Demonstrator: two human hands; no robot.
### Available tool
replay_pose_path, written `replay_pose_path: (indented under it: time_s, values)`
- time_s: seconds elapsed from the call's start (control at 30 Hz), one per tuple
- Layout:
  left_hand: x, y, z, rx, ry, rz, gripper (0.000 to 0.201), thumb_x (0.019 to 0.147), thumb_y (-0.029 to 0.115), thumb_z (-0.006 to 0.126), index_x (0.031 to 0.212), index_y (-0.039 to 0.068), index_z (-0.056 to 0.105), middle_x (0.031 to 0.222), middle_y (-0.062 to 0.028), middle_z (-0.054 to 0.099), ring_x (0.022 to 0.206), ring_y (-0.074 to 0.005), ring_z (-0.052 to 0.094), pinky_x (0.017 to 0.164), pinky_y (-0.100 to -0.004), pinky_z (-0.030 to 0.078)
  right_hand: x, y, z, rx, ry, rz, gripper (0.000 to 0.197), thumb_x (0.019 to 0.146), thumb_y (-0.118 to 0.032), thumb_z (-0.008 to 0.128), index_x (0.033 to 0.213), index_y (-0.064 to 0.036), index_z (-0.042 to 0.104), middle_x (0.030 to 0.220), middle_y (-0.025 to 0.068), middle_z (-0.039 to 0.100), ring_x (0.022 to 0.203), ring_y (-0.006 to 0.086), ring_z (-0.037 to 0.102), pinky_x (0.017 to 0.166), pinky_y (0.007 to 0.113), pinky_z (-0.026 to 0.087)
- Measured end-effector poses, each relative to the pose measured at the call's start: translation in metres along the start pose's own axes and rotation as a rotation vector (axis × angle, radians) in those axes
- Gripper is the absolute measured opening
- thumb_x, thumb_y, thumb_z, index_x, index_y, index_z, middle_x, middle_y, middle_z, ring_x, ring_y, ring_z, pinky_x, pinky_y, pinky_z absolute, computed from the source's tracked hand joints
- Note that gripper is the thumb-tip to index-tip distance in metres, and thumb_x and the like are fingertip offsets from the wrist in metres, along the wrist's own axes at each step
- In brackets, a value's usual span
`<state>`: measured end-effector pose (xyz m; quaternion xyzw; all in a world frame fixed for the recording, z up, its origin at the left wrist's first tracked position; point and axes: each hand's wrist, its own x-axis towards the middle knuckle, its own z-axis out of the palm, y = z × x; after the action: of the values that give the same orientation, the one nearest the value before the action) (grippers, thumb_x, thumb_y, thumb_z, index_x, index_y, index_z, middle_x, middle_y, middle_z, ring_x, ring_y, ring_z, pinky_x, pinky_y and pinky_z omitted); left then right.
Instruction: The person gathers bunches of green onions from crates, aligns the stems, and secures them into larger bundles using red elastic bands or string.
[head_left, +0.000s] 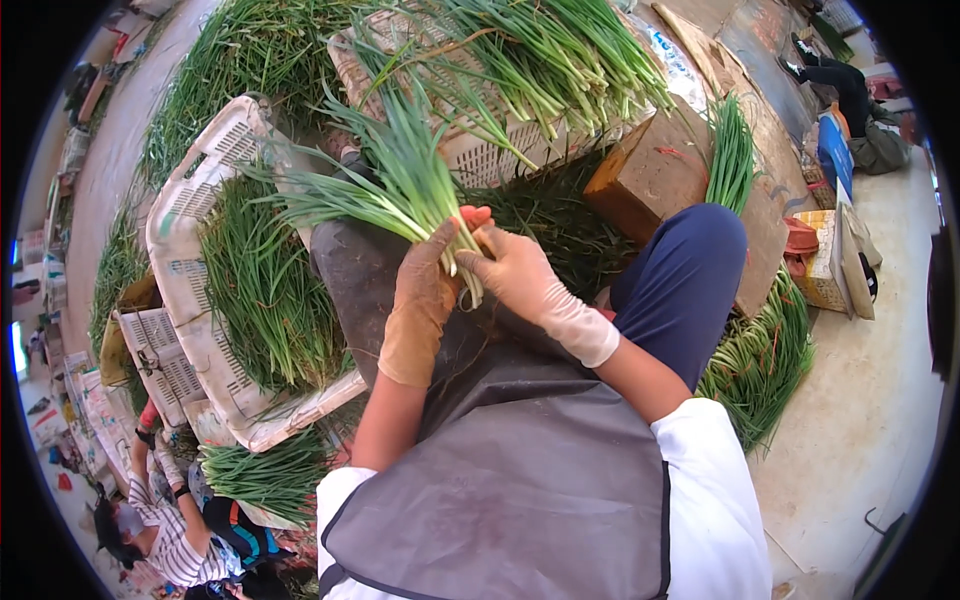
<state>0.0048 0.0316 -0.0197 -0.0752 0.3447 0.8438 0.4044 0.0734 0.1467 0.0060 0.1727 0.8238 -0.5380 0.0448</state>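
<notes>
A loose bunch of garlic chives (427,178) stands over my lap, its green leaves fanned up and to the left, its pale stalk ends pointing down. My left hand (425,290), in a soiled tan glove, is closed around the lower stalks. My right hand (515,278), in a paler thin glove, pinches at the same pale ends from the right; its fingertips are partly hidden behind the stalks. Under both hands lies my dark apron (510,470).
To the left a white plastic crate (170,230) holds more chives. Ahead, another crate (490,150) carries a large pile. A brown box (650,160) stands beyond my right knee. Tied bundles (765,365) lie at right. Another person (180,530) works at lower left.
</notes>
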Motion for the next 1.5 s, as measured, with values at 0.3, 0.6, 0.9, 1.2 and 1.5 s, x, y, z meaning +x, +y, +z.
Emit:
replay_pose_path:
  time_s: [0.3, 0.6, 0.9, 1.2, 1.5]
  values:
    - [-0.005, -0.002, 0.0, -0.02, -0.023, -0.018, 0.036, 0.089, 0.021, 0.049, 0.112, -0.007, 0.052, 0.113, -0.0197, 0.057, 0.107, -0.0282, 0.054, 0.095, -0.0397, 0.043, 0.0, 0.021, 0.01, 0.62, -0.079, 0.085, 0.036, 0.091, -0.034, 0.053, 0.09, 0.0013, 0.06, 0.078, 0.0056, 0.06, 0.074, 0.011, 0.053, 0.071, 0.028, 0.044]
    - [0.0, -0.014, -0.007, -0.078, 0.265, -0.026, 0.029, 0.087, 0.013, 0.055, 0.112, -0.002, 0.055, 0.091, -0.0058, 0.06, 0.08, -0.0176, 0.058, 0.076, -0.0282, 0.05, 0.004, 0.027, 0.005, 0.655, 0.073, 0.052, 0.022, 0.09, -0.022, 0.057, 0.083, -0.0013, 0.056, 0.074, -0.0002, 0.058, 0.067, 0.0044, 0.048, 0.06, 0.022, 0.041]
    - [0.0, -0.022, -0.01, -0.05, 0.381, -0.047, 0.023, 0.081, 0.006, 0.065, 0.102, 0.001, 0.059, 0.089, -0.007, 0.062, 0.077, -0.0194, 0.061, 0.069, -0.0295, 0.051, 0.004, 0.028, -0.005, -0.039, -0.061, 0.023, 0.03, 0.088, -0.031, 0.058, 0.09, -0.0016, 0.054, 0.065, 0.0095, 0.054, 0.061, 0.0153, 0.054, 0.06, 0.03, 0.045]
    - [0.001, -0.022, -0.006, 0.014, 0.387, -0.082, 0.026, 0.079, 0.015, 0.068, 0.101, 0.003, 0.062, 0.088, -0.0062, 0.062, 0.079, -0.0173, 0.059, 0.07, -0.0296, 0.05, 0.009, 0.035, -0.01, 0.664, 0.022, 0.141, 0.026, 0.089, -0.025, 0.055, 0.072, -0.0062, 0.052, 0.061, -0.0058, 0.045, 0.055, 0.003, 0.04, 0.051, 0.022, 0.037]
    - [-0.001, -0.013, -0.016, 0.368, 0.456, 0.086, 0.021, 0.078, 0.014, 0.07, 0.094, 0.002, 0.064, 0.077, -0.0037, 0.062, 0.064, -0.0141, 0.058, 0.059, -0.0249, 0.046, 0.004, 0.045, 0.008, -0.682, 0.032, -0.434, 0.016, 0.079, -0.021, 0.057, 0.071, -0.008, 0.052, 0.066, 0.012, 0.06, 0.06, 0.0303, 0.061, 0.054, 0.041, 0.049]
